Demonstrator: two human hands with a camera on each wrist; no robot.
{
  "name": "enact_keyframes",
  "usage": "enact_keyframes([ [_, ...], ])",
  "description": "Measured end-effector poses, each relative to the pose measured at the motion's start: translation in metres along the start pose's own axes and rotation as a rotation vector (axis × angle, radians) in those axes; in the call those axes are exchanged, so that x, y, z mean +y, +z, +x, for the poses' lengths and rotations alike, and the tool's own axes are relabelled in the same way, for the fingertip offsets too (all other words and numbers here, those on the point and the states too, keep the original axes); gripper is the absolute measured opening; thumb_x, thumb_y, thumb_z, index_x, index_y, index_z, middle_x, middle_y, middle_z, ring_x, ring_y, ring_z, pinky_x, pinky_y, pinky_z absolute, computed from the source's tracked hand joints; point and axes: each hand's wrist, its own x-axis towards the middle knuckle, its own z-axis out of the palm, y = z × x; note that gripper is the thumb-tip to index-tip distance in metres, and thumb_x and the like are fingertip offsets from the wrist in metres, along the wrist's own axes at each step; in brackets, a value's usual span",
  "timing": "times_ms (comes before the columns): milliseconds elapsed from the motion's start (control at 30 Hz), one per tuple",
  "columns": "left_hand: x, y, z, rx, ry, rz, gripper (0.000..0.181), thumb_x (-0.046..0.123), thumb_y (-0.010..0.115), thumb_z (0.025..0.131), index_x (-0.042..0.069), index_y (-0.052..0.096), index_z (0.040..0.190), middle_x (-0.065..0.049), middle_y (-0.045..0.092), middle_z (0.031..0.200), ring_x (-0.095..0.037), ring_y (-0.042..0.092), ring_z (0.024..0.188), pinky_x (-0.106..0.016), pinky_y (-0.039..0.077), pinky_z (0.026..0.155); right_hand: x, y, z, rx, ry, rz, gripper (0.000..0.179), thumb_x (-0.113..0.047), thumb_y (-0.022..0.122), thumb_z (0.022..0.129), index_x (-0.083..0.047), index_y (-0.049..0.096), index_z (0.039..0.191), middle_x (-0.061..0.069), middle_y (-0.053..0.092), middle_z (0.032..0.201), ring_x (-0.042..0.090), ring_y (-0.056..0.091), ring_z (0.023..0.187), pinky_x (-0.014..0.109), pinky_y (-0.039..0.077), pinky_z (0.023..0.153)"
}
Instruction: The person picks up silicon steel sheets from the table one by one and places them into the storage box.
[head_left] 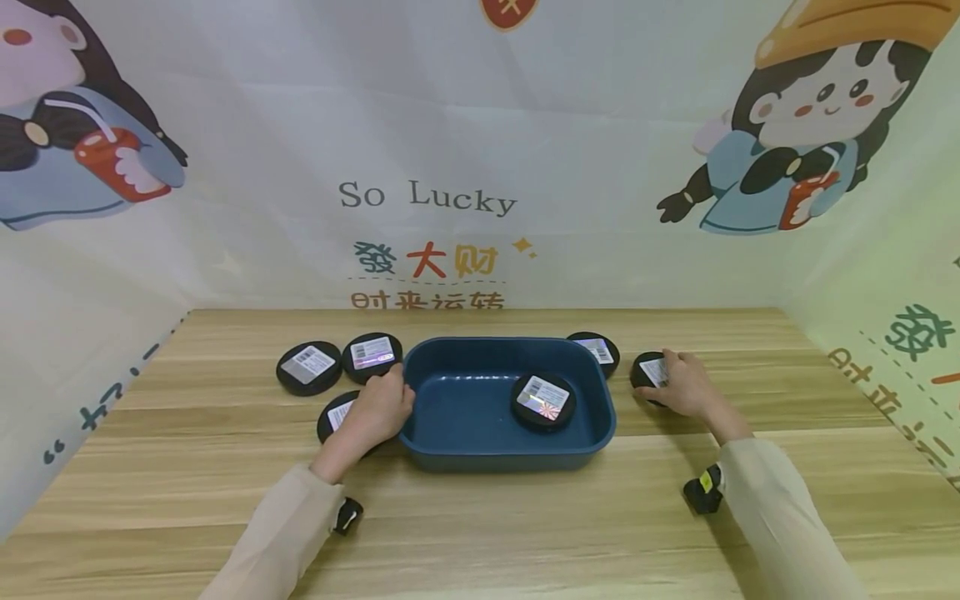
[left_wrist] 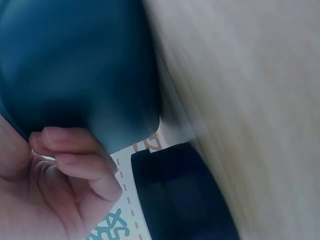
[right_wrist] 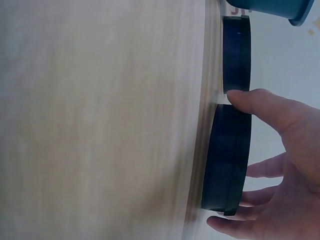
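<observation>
My left hand (head_left: 384,405) grips the left end of a dark blue rectangular basin (head_left: 502,462), its fingers curled at the rim. In the left wrist view those fingers (left_wrist: 85,165) bend against the basin's outer wall. On the right, my right hand (head_left: 686,387) holds a flat round black container (head_left: 651,372) with a white label on its lid. Thumb and fingers span opposite sides of this container, which is close on the table in the right wrist view. Inside the basin, toward its right end, lies another black container (head_left: 543,402).
Left of the basin lie three more labelled black containers, one (head_left: 308,368) farthest out and one partly under my left forearm. Another (head_left: 596,352) sits behind the basin's right corner, partly hidden. A printed cloth (head_left: 435,125) hangs behind the wooden table (head_left: 525,533).
</observation>
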Motion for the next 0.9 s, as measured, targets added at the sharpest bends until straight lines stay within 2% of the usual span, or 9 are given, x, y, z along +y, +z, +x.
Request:
enact_keyframes([
  [233,-0.0006,0.0005,0.0003,-0.001,0.003,-0.003,0.033,0.006,0.042,0.086,-0.015,0.045,0.111,-0.028,0.058,0.082,-0.028,0.056,0.068,-0.042,0.046,0.06,0.0005,0.0006,0.0041,-0.033,0.04,-0.013,0.075,-0.029,0.062,0.078,0.025,0.029,0.119,0.044,0.037,0.115,0.051,0.036,0.106,0.053,0.034,0.085],
  [467,-0.0004,0.0005,0.0004,-0.002,0.0,-0.01,0.033,0.006,0.042,0.086,-0.015,0.045,0.112,-0.027,0.058,0.082,-0.028,0.056,0.068,-0.042,0.046,0.059,0.0024,0.0008,0.0053,-0.015,0.043,-0.052,0.071,-0.032,0.065,0.074,0.024,0.039,0.109,0.039,0.046,0.1,0.046,0.042,0.095,0.049,0.037,0.077],
  [667,-0.0006,0.0004,0.0004,-0.004,0.004,-0.012,0.035,0.005,0.041,0.086,-0.016,0.044,0.114,-0.028,0.058,0.084,-0.027,0.056,0.068,-0.041,0.046,0.06,0.0044,-0.0003,0.0044,-0.047,0.063,-0.047,0.076,-0.035,0.066,0.074,0.025,0.037,0.111,0.036,0.046,0.096,0.043,0.043,0.091,0.049,0.038,0.075],
  [900,-0.0004,0.0,0.0006,-0.008,-0.001,-0.009,0.035,0.006,0.041,0.086,-0.015,0.044,0.114,-0.028,0.058,0.084,-0.027,0.056,0.069,-0.041,0.046,0.06,0.0051,-0.0018,0.0045,-0.053,0.076,-0.052,0.074,-0.036,0.067,0.072,0.024,0.04,0.105,0.032,0.046,0.091,0.041,0.043,0.087,0.047,0.039,0.072],
])
